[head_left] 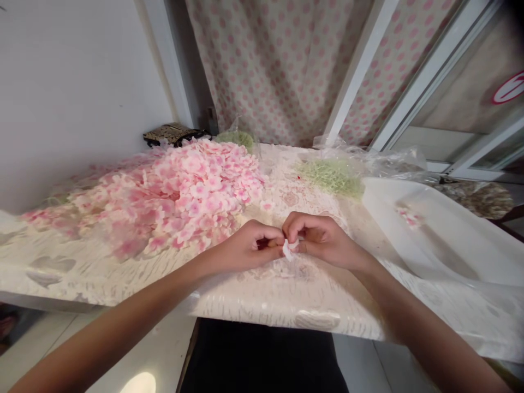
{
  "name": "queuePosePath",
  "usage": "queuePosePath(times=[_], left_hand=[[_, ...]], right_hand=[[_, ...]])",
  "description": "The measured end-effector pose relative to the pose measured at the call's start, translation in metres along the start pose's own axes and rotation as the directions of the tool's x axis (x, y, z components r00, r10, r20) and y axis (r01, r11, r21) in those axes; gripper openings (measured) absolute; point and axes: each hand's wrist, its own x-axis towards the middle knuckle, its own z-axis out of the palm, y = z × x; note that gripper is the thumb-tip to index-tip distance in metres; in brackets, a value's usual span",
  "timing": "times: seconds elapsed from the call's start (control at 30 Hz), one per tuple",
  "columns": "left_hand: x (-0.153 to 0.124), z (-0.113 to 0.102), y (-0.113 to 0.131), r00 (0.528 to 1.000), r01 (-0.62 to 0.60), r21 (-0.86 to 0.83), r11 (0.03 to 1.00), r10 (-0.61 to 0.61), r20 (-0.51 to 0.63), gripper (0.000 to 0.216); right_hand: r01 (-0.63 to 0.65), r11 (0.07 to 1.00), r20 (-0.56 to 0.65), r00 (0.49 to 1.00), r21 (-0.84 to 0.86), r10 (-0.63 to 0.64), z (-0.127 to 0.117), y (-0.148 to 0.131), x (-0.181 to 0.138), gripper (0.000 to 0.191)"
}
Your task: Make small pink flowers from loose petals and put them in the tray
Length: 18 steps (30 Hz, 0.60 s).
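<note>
My left hand and my right hand meet above the near part of the table. Between their fingertips is a small white flower petal piece, pinched from both sides. Its lower edge hangs free, while the fingers cover the rest. To the left of my hands lies a large heap of pink artificial flowers. Thin green stems lie in a bundle beyond my right hand, partly in clear plastic.
On the right stands a white tray with a few small pink and white pieces inside. Clear plastic wrap lies behind it. A patterned pouch sits at the back left, near another green bundle. A patterned cloth covers the table.
</note>
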Motion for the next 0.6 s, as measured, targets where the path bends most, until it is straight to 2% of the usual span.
queuePosePath(times=[0.1,0.3,0.43,0.6], left_hand=[[0.0017,-0.0005,0.0016,0.998,-0.056,0.01,0.998,0.056,-0.03,0.025],[0.0004,-0.0031,-0.004,0.992,-0.1,0.179,0.979,0.111,-0.053,0.021],[-0.0006,-0.0037,-0.0052,0.992,-0.105,0.184,0.977,0.116,-0.05,0.016],[0.0007,-0.0035,-0.0052,0.987,-0.108,0.174,0.979,0.126,-0.095,0.022]], right_hand=[[-0.021,0.999,0.04,0.999,0.03,0.02,-0.0037,-0.007,-0.0008,0.007],[-0.116,0.991,0.088,0.99,0.071,0.109,-0.0077,-0.009,-0.001,0.005],[-0.11,0.991,0.09,0.991,0.081,0.103,-0.0079,-0.0046,0.0004,0.005],[-0.057,0.996,0.035,0.998,0.066,0.054,-0.0058,-0.0017,0.0002,0.007]])
